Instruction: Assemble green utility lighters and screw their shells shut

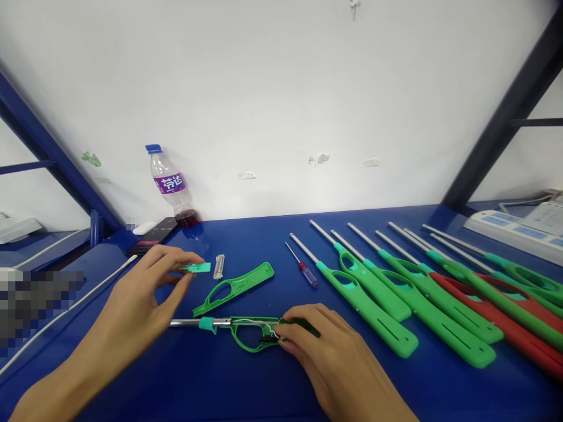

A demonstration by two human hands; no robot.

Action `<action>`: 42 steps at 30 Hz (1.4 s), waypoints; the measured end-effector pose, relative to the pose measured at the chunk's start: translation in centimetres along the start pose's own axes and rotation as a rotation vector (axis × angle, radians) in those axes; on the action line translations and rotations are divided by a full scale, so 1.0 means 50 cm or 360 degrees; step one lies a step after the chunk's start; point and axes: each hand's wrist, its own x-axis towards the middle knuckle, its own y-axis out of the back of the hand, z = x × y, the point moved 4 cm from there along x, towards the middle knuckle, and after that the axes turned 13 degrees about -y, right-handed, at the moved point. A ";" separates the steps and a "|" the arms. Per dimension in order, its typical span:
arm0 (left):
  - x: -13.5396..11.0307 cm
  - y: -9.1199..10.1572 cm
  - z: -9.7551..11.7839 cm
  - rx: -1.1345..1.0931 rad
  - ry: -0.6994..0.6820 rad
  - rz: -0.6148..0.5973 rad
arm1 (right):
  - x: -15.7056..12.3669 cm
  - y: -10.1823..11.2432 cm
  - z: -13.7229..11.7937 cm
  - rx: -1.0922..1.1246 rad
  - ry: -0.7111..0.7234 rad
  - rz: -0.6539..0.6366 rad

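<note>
- Teal clip (196, 268) is pinched between thumb and fingertips of the left hand (145, 287), held just above the bench (246, 387).
- Open lighter (240, 330) is pressed down at its handle end by the right hand (321, 346); fingers curled onto it, not wrapped around it.
- Lighter's long axis runs left-right: metal tube pointing left, handle under the right hand. Its teal collar sits just below and right of the clip, so the left hand is the nearer one to that end.
- Loose green cover (235, 287) lies between clip and lighter, tilted up to the right.
- Small clear tube (219, 266) lies just right of the clip.
- Screwdriver (302, 266) and a row of whole lighters (396, 293) lie to the right, apart from both hands.
- Bottle (170, 186) stands at the back wall.
</note>
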 end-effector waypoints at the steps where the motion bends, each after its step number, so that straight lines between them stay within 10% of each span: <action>1: -0.006 -0.004 0.022 -0.0034 -0.0023 0.0023 | 0.000 0.002 -0.001 0.0008 0.0002 -0.0006; 9: -0.033 -0.084 0.174 -0.0131 -0.0347 0.0105 | 0.001 0.007 -0.002 0.0014 -0.0045 -0.0106; 42: -0.051 -0.085 0.134 -0.0372 -0.0124 0.0114 | 0.003 0.017 0.002 -0.0138 -0.0035 -0.0200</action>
